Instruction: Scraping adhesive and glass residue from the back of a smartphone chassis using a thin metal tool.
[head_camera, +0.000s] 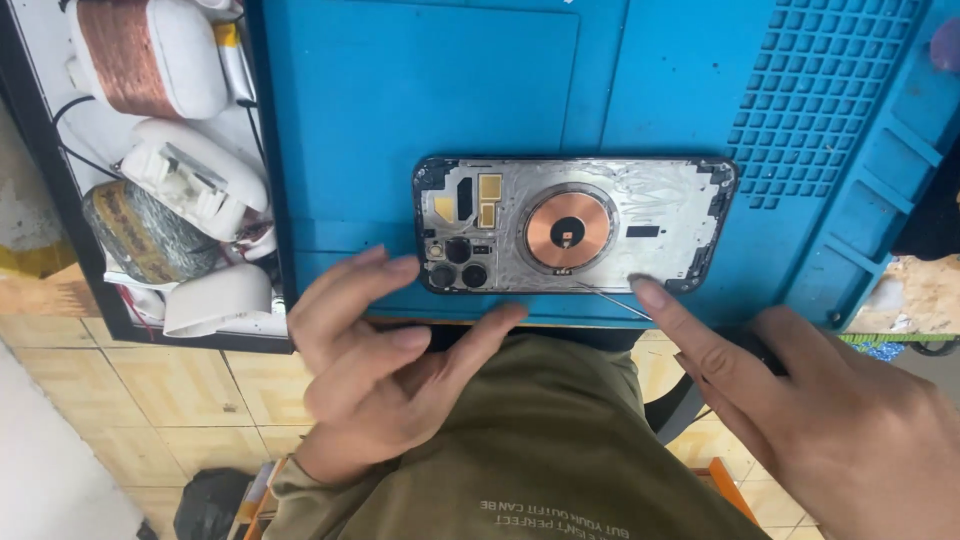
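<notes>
At the centre of the frame, an opened phone housing (575, 225) lies lengthwise on a blue rubbery work mat (400, 110). The housing is a rounded rectangle with a dark rim; its inside is scuffed, shiny silver metal. A flat copper-coloured coil ring (567, 230) sits in its middle, small yellow patches lie toward its left end, and round black camera openings (458, 262) cluster at its lower left corner. The mat is smooth on the left, with a grid of small square pockets (815, 90) moulded in at upper right and longer raised-edge compartments down the right side.

The left hand (385, 355), lower left of centre, is loosely curled and holds nothing; its fingertips lie at the mat's near edge, just below the housing's camera corner. The right hand (810, 410), lower right, stretches its forefinger to the housing's lower right edge, beside a thin metal pick (612, 300); whether the fingers pinch that pick I cannot tell.

At upper left, a black-rimmed tray (268, 200) holds white plastic shells and copper wire windings (125, 50). Pale yellowish floor tiles (170, 400) show below.
</notes>
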